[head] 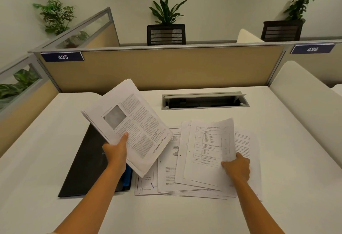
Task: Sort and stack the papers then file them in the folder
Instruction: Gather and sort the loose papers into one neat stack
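Mid-desk (277,141), the left hand (115,150) gripped a raised paper stack (129,122) above the folder (87,167); the right hand (236,167) pinched the top sheet (209,148) of the loose papers (166,174).

White desk (277,141), tan partition (166,68), potted plants (166,9)

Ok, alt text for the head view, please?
The left hand holds a stack of printed white pages above a closed black folder, while the right hand grips the top table-printed sheet of loose white papers spread on the white desk.
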